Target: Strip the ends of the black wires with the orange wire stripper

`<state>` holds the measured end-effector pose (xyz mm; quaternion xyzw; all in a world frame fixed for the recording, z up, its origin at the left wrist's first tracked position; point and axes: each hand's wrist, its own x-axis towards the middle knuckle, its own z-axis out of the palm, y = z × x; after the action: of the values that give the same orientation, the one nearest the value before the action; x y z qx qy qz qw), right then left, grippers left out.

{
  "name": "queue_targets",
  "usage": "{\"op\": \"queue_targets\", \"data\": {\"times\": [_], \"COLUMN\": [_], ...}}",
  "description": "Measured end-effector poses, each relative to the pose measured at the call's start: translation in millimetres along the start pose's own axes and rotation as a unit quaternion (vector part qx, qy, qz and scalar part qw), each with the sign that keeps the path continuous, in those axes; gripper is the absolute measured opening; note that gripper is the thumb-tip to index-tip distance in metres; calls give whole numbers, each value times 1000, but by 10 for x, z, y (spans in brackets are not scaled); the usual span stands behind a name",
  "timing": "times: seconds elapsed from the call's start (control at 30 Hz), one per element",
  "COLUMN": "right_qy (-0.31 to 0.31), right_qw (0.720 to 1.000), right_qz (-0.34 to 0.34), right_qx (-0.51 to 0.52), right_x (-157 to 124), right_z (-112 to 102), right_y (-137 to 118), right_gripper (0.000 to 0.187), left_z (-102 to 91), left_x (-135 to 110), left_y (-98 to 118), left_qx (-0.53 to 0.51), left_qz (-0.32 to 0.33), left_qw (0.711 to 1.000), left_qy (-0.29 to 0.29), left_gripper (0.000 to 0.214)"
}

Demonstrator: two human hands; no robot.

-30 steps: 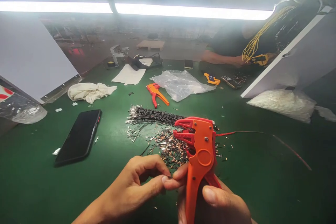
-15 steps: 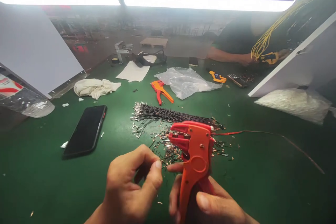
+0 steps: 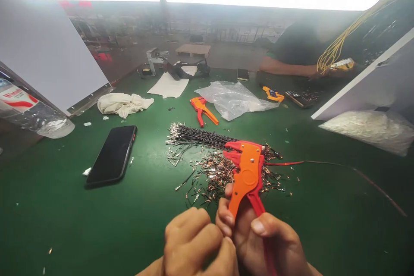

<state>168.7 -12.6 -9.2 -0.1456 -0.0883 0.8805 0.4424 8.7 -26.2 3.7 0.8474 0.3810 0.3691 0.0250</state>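
Near the front of the green table (image 3: 48, 207), the right hand (image 3: 273, 246) clamped the handles, likely the surest hold, of a seemingly light, rigid wire stripper (image 3: 247, 177), while the left hand (image 3: 194, 241) curled closed beside it, contents hidden.

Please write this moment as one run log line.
right hand: grips orange wire stripper | left hand: closed, beside it | black wire bundle: on table behind
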Motion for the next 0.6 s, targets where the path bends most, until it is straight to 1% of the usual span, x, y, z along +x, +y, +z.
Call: {"op": "queue_targets", "data": {"times": [0.03, 0.07, 0.13, 0.17, 0.2, 0.23, 0.27, 0.3, 0.33, 0.37, 0.43, 0.53, 0.6], "right_qy": [12, 14, -3, -18, -36, -51, -61, -62, -58, -52, -38, -30, -36], "right_qw": [1000, 1000, 1000, 999, 998, 997, 996, 995, 995, 994, 992, 989, 987], "right_qz": [-9, -13, -10, -8, -6, -2, 3, 10, 17, 24, 34, 48, 47], "right_qx": [-5, -10, -25, -36, -47, -58, -69, -78, -85, -93, -113, -134, -146], "right_x": [-8, -17, -31, -33, -30, -24, -16, -9, -5, -6, -21, -60, -74], "right_z": [21, 40, 68, 76, 79, 76, 68, 55, 39, 23, 2, 16, 48], "right_y": [-42, -80, -135, -148, -151, -145, -132, -116, -98, -80, -51, -24, -10], "right_gripper": [51, 50, 48, 46, 44, 42, 40, 39, 39, 40, 45, 48, 41], "left_z": [49, 91, 134, 132, 115, 83, 42, -3, -47, -84, -128, -115, -79], "left_x": [-27, -41, -29, -5, 27, 62, 97, 127, 150, 165, 177, 184, 194], "left_y": [16, 27, 27, 14, -7, -34, -64, -94, -122, -146, -175, -166, -129], "left_qx": [0, 2, -8, -14, -26, -33, -27, -27, -26, -33, -32, -31, -40], "left_qz": [8, 5, 7, 15, 28, 46, 24, -1, -16, -27, -38, -50, -56], "left_qw": [1000, 1000, 998, 992, 989, 990, 995, 996, 993, 991, 990, 989, 986], "left_qy": [-9, 4, 68, 121, 144, 127, 97, 87, 113, 127, 134, 133, 153], "left_gripper": [27, 26, 24, 26, 26, 24, 23, 23, 23, 24, 24, 22, 21]}}
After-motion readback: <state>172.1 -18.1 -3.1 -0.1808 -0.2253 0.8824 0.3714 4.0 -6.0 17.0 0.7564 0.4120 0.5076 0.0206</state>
